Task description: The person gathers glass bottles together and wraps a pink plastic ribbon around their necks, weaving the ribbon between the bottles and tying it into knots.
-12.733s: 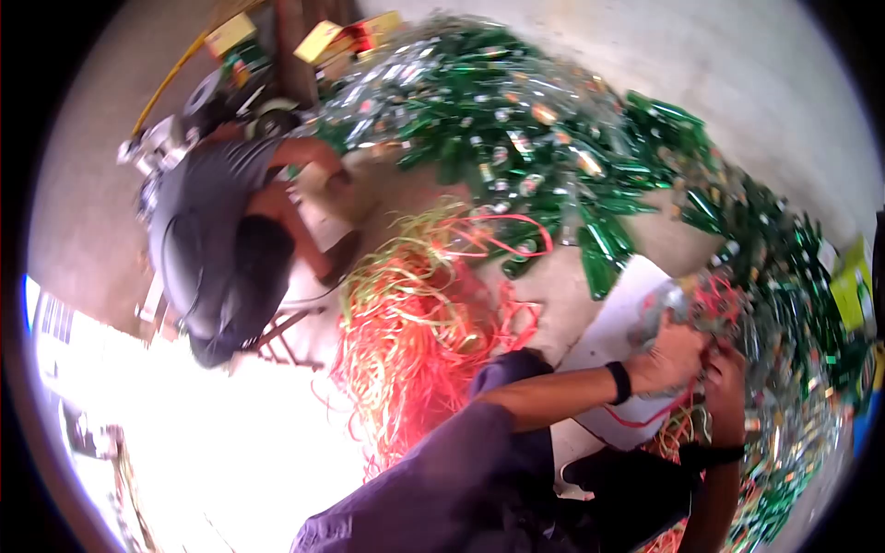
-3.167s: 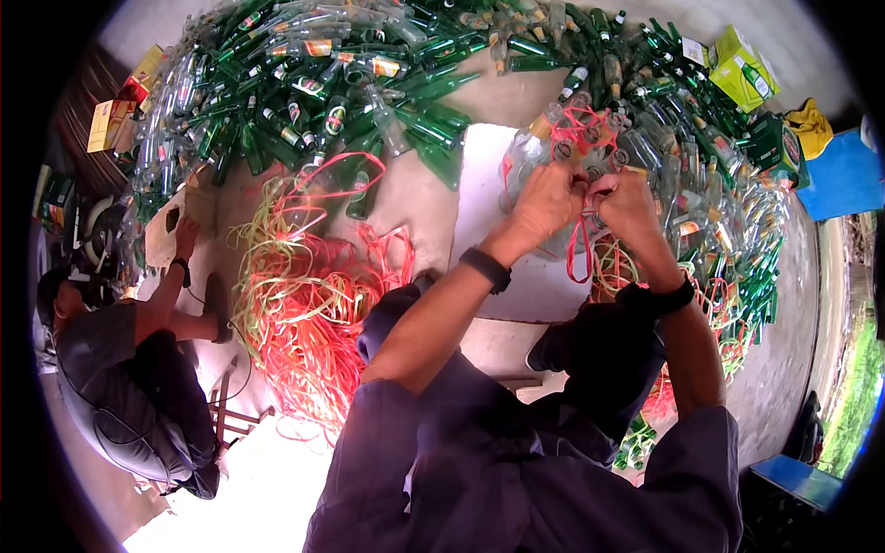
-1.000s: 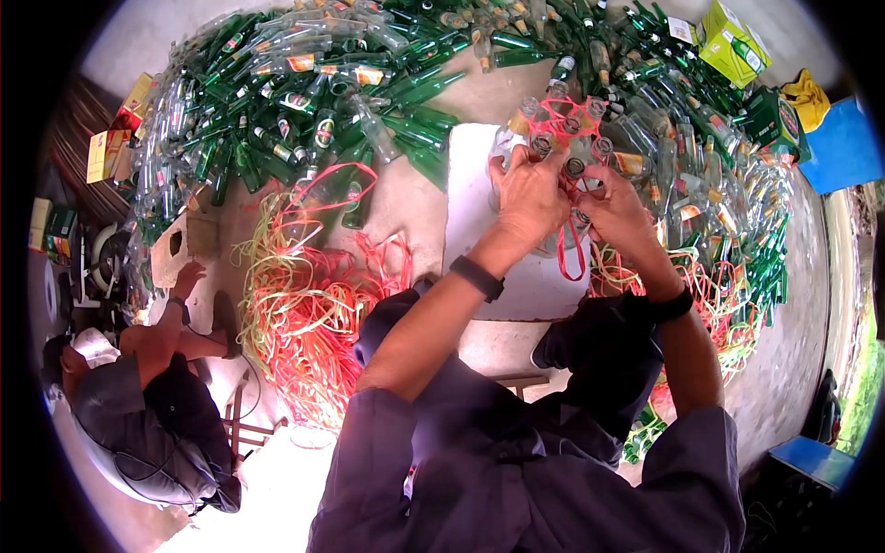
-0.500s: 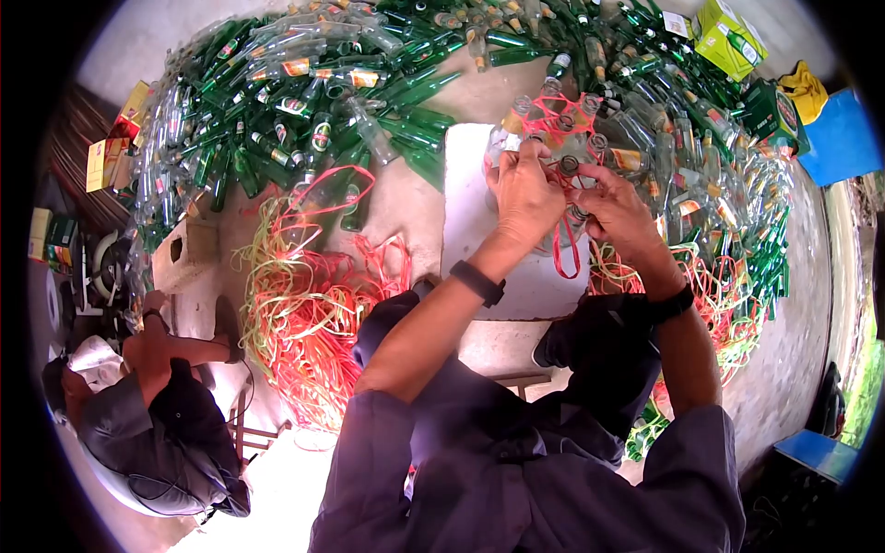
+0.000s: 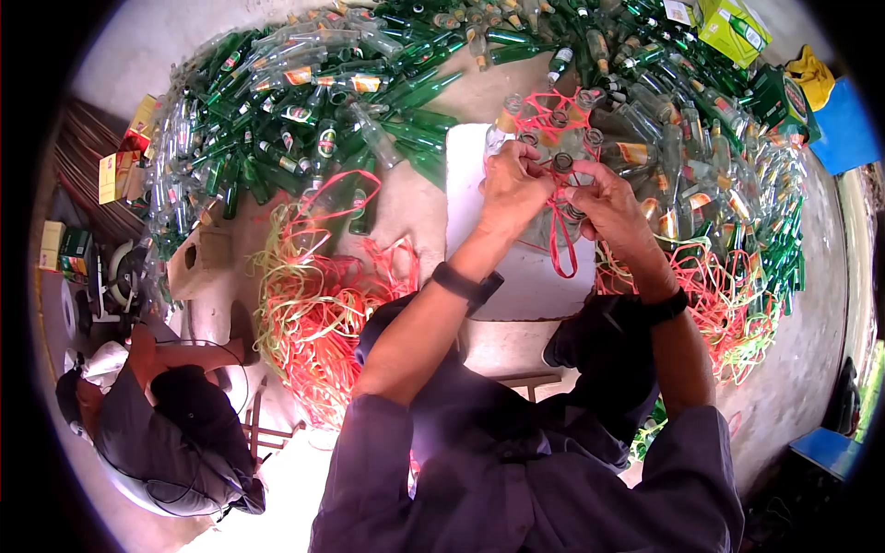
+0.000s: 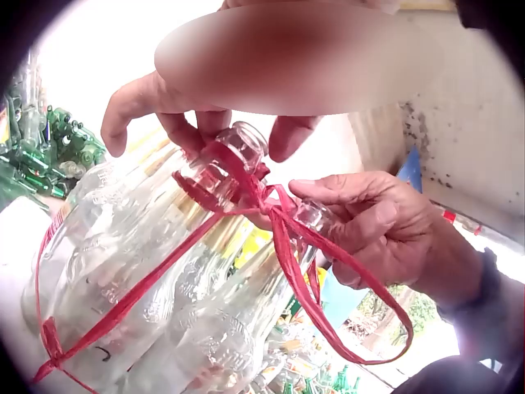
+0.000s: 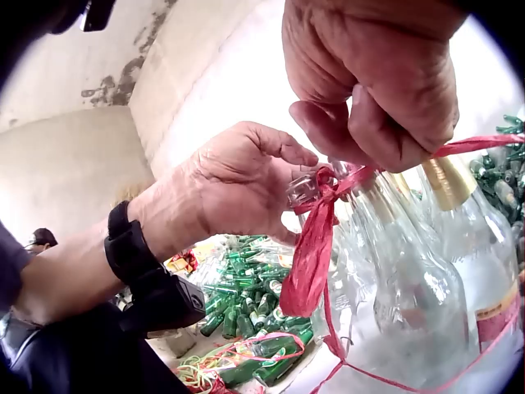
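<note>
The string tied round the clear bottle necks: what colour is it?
Red. The string shows best in the right wrist view, knotted at the bottle necks between both hands.

glossy clear glass bottles (image 6: pixel 164 279), shiny red plastic strap (image 6: pixel 287 246).

Bottle labels (image 5: pixel 324 145) and green cartons (image 5: pixel 726 20) too small and blurred, no text readable

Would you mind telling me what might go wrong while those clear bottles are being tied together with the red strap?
1. The red strap is knotted only at the necks of the clear glass bottles; if it slips, the bundle may come apart.
2. The left hand and right hand pinch the strap right at the open glass mouths; a chipped rim could cut a finger.
3. Green bottles lie heaped close by, so a tipped bundle could strike and break glass.
</note>
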`<act>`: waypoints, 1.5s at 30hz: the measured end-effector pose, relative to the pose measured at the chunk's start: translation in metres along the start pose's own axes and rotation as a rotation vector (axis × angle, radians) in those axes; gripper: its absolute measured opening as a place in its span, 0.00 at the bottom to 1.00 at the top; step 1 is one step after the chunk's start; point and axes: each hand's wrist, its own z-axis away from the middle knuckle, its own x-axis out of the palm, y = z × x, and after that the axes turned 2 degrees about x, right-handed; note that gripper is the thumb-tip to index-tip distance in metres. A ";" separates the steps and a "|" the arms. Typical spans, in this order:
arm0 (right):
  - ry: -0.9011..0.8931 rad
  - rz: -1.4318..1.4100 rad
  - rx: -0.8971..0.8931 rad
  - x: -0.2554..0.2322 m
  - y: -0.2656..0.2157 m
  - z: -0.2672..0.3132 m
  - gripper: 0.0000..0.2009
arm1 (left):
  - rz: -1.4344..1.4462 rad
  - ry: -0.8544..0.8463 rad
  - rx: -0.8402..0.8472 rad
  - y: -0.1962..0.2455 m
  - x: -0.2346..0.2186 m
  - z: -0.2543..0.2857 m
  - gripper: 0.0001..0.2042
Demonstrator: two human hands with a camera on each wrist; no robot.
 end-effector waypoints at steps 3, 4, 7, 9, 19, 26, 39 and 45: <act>-0.011 -0.019 -0.014 -0.002 0.003 0.001 0.21 | -0.232 -0.061 0.061 0.010 -0.001 0.009 0.15; -0.014 -0.016 -0.030 -0.003 0.004 0.000 0.21 | -0.392 -0.025 0.175 0.011 0.000 0.011 0.16; -0.005 0.002 -0.061 -0.003 0.011 -0.001 0.21 | -0.611 0.042 0.337 0.011 0.006 0.014 0.16; 0.011 -0.022 -0.100 -0.001 0.021 -0.004 0.19 | -0.671 0.071 0.385 0.010 0.011 0.015 0.14; 0.427 0.163 -0.501 -0.002 0.048 -0.005 0.14 | -0.469 0.196 0.376 0.011 0.020 0.013 0.13; 0.527 0.142 -0.503 -0.015 0.041 -0.002 0.12 | -0.318 0.285 0.393 0.010 0.022 0.014 0.14; 0.558 0.202 -0.565 -0.015 0.043 -0.005 0.10 | 0.254 -0.066 0.088 0.025 0.001 0.019 0.17; 0.455 0.266 -0.519 -0.007 0.031 0.005 0.09 | -0.021 -0.187 0.181 0.032 -0.001 0.021 0.18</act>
